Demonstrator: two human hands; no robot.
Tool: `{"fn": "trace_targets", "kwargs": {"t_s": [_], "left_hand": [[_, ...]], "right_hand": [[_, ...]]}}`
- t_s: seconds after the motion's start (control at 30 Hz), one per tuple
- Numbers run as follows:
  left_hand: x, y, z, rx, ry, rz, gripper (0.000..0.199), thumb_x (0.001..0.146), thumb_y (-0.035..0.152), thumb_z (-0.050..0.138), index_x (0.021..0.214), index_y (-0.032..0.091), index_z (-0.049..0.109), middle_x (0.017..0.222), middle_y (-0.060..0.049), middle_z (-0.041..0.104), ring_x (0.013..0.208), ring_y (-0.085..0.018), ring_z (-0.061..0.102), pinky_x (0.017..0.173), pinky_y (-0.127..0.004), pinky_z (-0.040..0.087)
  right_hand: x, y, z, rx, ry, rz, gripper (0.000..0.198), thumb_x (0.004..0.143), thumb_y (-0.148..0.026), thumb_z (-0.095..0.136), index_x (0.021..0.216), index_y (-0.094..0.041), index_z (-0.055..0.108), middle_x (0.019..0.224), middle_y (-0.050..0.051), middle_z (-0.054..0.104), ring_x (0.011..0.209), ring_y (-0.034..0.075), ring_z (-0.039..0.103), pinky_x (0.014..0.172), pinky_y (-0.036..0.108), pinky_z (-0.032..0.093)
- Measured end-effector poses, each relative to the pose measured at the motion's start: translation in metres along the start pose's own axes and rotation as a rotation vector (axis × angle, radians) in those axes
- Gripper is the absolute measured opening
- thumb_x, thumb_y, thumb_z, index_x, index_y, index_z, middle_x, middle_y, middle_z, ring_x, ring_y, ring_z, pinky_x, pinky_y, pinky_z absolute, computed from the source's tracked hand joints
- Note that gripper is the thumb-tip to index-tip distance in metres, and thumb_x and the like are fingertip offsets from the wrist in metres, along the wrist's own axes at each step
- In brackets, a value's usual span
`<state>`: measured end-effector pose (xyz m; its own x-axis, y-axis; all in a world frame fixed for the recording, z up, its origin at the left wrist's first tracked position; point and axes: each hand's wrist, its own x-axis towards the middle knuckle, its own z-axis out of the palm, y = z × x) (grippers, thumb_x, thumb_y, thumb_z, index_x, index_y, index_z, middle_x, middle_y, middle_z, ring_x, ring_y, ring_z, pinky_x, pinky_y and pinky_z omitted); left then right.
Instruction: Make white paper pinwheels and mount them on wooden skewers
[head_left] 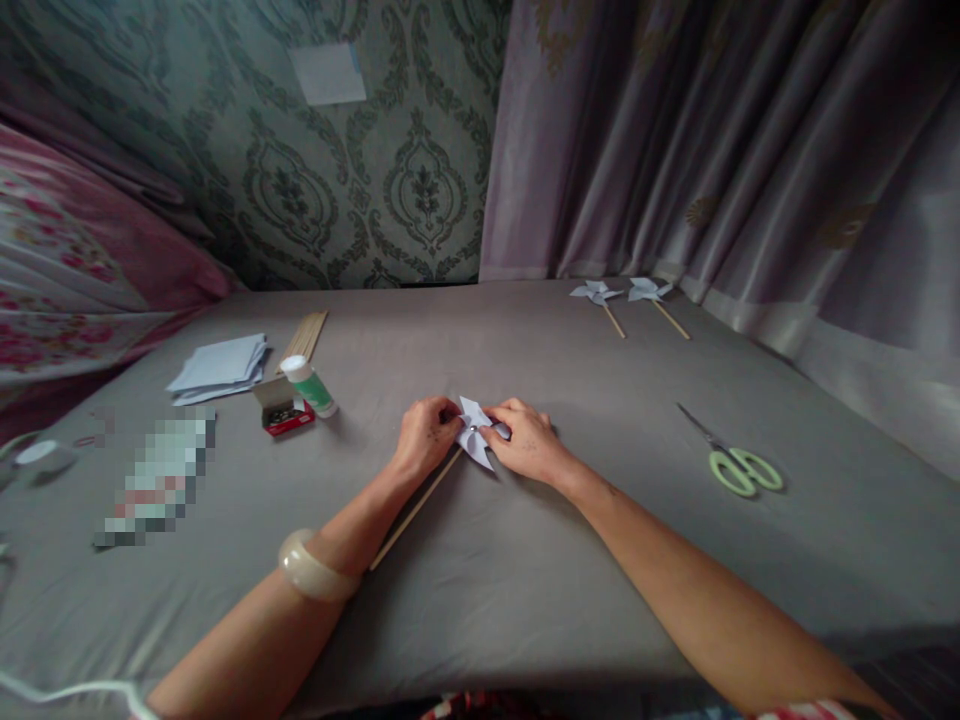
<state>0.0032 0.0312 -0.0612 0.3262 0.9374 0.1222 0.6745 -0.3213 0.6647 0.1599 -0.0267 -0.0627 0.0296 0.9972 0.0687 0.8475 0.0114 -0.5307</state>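
A white paper pinwheel [475,450] with a shiny pin at its centre lies between my two hands over the grey cloth. Its wooden stick [415,520] slants down toward me, past my left wrist with its pale bangle. My left hand [429,435] is closed, fingertips on the pinwheel's left blade. From the other side, my right hand [525,438] grips the blades near the pin with thumb and fingers. The fingertips behind the paper are partly hidden.
To the left are a paper stack [221,365], wooden sticks [306,338], a glue stick [311,388] and an open red box of pins [286,415]. Green-handled scissors [739,468] lie right. Two pinwheels [598,292] rest at the back right. A blurred packet [161,480] lies far left.
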Motion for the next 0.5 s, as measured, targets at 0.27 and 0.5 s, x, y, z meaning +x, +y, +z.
{"fn": "trace_targets", "kwargs": {"t_s": [0.27, 0.5], "left_hand": [[0.001, -0.002, -0.003, -0.015, -0.074, 0.025, 0.024, 0.073, 0.021, 0.054, 0.087, 0.013, 0.072, 0.077, -0.005, 0.07, 0.069, -0.015, 0.06, 0.063, -0.023, 0.043], [-0.003, 0.001, -0.016, 0.03, -0.127, 0.044, 0.03, 0.07, 0.02, 0.051, 0.092, 0.013, 0.071, 0.079, -0.004, 0.069, 0.067, -0.014, 0.057, 0.059, -0.023, 0.04]], "right_hand": [[0.003, 0.005, -0.001, -0.006, 0.001, -0.004, 0.033, 0.094, -0.024, 0.041, 0.116, -0.022, 0.065, 0.115, 0.009, 0.064, 0.111, 0.019, 0.057, 0.094, 0.033, 0.038], [0.003, 0.009, -0.008, 0.172, 0.088, 0.044, 0.035, 0.085, -0.017, 0.051, 0.118, -0.016, 0.063, 0.106, 0.007, 0.072, 0.09, 0.015, 0.066, 0.082, 0.025, 0.047]]}}
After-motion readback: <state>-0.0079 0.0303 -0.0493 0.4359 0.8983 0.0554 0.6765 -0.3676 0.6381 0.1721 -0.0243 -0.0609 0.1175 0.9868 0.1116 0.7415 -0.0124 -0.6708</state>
